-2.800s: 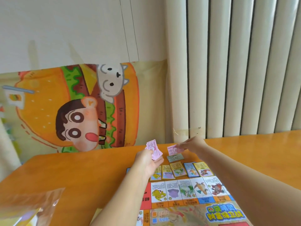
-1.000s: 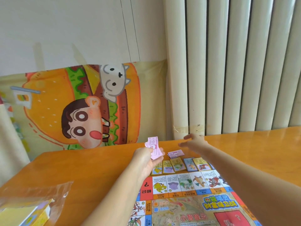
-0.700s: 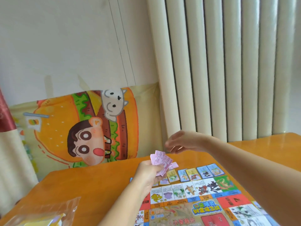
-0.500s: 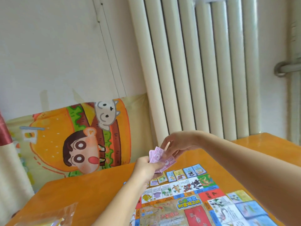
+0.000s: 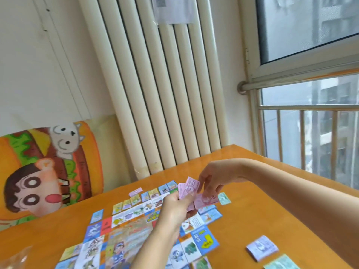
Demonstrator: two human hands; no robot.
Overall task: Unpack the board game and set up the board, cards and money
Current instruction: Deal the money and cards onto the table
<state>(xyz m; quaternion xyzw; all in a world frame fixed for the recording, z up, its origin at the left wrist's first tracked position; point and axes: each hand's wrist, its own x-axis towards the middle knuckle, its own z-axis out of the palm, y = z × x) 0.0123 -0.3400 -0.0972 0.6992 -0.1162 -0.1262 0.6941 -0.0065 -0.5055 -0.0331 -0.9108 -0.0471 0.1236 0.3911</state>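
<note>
Head view: one board [image 5: 126, 236] lay flat on the orange table [image 5: 272, 214].
Left hand [image 5: 174, 209]: fingers curled round a fan of pink notes [image 5: 189, 188], thumb laid across their near face.
Right hand [image 5: 213, 178]: thumb and fingertips pinched together at the fan's right edge; which note they gripped could not be told.
Pink notes: held in the air between the two hands, above the board's far right corner; blur hid their number.
Cards [image 5: 134, 200]: one row along the board's far edge, left of the hands; too blurred to count.
Loose pink note [image 5: 135, 191]: one, on the table beyond the cards, well left of the hands.
Pale green note [image 5: 224, 198]: one, on the table just right of the fan.
Lilac stack [image 5: 262, 247]: one, near right.
Green pile [image 5: 281, 265]: one, cut by the near edge.
</note>
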